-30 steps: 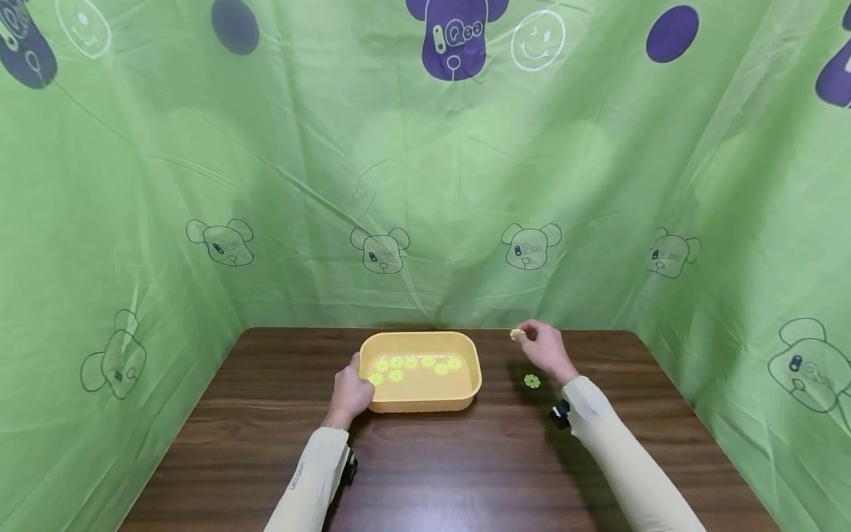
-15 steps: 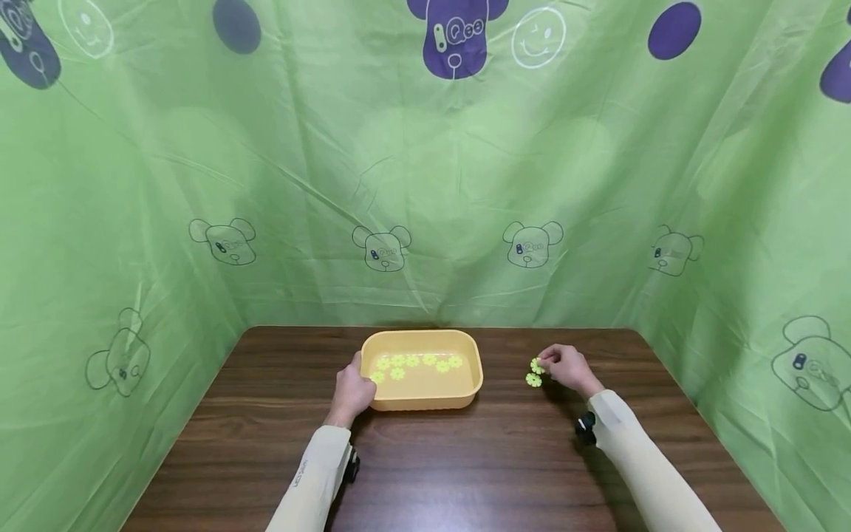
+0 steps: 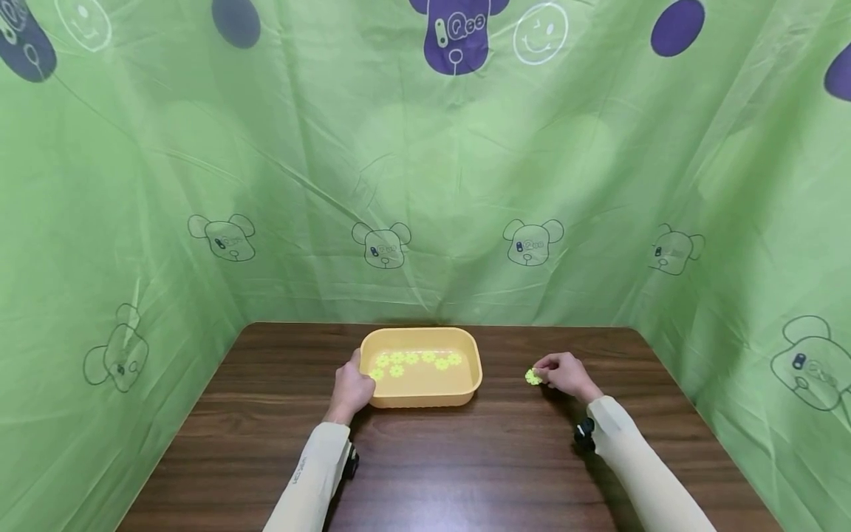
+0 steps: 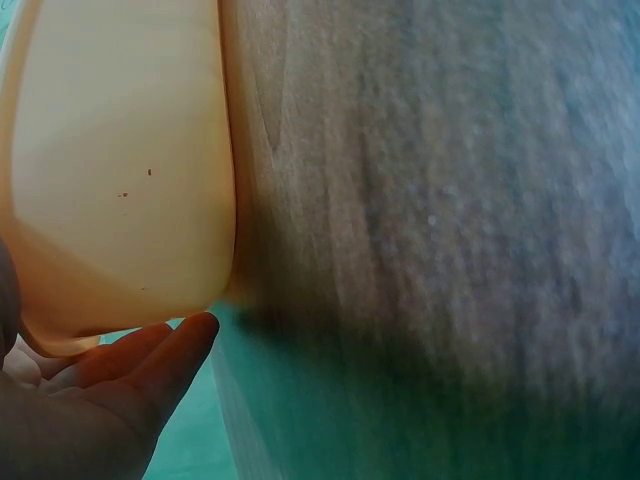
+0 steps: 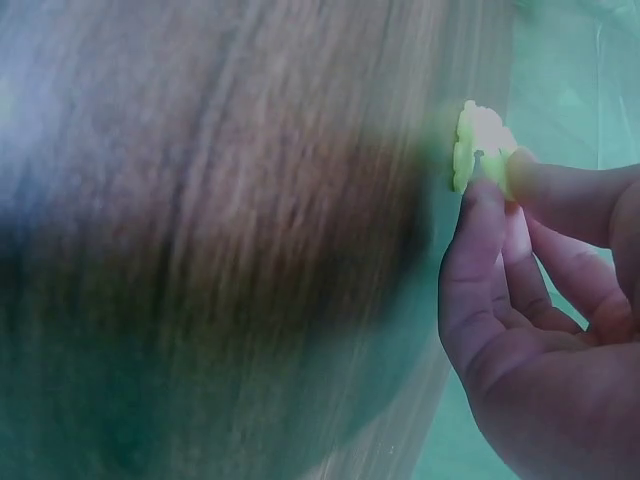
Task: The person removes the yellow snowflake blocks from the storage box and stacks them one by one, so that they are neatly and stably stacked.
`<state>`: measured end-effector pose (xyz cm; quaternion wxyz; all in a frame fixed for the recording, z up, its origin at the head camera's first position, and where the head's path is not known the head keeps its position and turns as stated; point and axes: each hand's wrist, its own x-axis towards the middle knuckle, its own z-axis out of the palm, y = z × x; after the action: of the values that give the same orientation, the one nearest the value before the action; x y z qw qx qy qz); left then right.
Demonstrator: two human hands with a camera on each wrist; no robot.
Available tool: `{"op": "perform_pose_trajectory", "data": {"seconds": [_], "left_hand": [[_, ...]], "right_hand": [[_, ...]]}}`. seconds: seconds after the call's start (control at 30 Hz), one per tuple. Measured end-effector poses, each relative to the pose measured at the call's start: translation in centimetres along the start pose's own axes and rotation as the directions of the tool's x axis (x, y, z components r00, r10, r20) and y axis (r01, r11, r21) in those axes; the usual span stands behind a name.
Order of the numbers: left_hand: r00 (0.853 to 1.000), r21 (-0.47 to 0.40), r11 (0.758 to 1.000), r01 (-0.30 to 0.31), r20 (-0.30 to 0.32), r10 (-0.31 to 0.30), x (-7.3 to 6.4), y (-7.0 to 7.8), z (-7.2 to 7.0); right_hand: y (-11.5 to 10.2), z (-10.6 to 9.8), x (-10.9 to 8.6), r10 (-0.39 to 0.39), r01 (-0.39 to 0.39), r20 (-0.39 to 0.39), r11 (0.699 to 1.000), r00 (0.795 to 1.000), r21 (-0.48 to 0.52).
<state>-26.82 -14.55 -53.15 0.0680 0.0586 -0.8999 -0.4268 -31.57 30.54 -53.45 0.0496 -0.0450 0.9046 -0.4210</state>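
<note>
At the left end of a yellow plastic basin (image 3: 425, 384), my left hand (image 3: 352, 388) grips the rim, with fingers against the outside of the wall (image 4: 130, 220) in the left wrist view. To the right of the basin, my right hand (image 3: 565, 373) pinches a yellow-green flower-shaped snowflake disc (image 3: 533, 377) between thumb and fingertips, low over the table. A second disc that lay there overlaps it in the head view. Close up in the right wrist view, the scalloped edge of the pinched disc (image 5: 480, 145) shows beyond the fingertips. Several matching discs (image 3: 442, 363) lie inside the basin.
A dark wood-grain table (image 3: 439, 465) carries the basin near its far edge. Green printed curtains (image 3: 452, 170) hang behind the table and along both sides. A black wrist camera (image 3: 584, 434) sits under the right sleeve, another (image 3: 351, 464) under the left.
My right hand has come down and to the right with its disc, bringing it onto the disc on the table; the two now overlap. The left hand and basin stay put.
</note>
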Motion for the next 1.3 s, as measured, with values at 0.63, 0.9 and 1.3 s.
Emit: {"op": "perform_pose_trajectory", "data": {"seconds": [0.63,0.9,1.3], "left_hand": [[1.000,0.003,1.000,0.003,-0.001,-0.003,0.17,0.01,0.01],[1.000,0.010,1.000,-0.004,-0.004,0.004,0.11,-0.08,0.17],[1.000,0.007,1.000,0.006,0.008,-0.006,0.06,-0.11,0.11]], "right_hand": [[0.40,0.48,0.36,-0.013,0.007,-0.037,0.986,0.999,-0.168],[0.17,0.58,0.20,0.005,-0.011,-0.037,0.984,0.999,-0.177],[-0.13,0.57,-0.01,0.031,-0.036,-0.035,0.986,0.999,-0.165]]}}
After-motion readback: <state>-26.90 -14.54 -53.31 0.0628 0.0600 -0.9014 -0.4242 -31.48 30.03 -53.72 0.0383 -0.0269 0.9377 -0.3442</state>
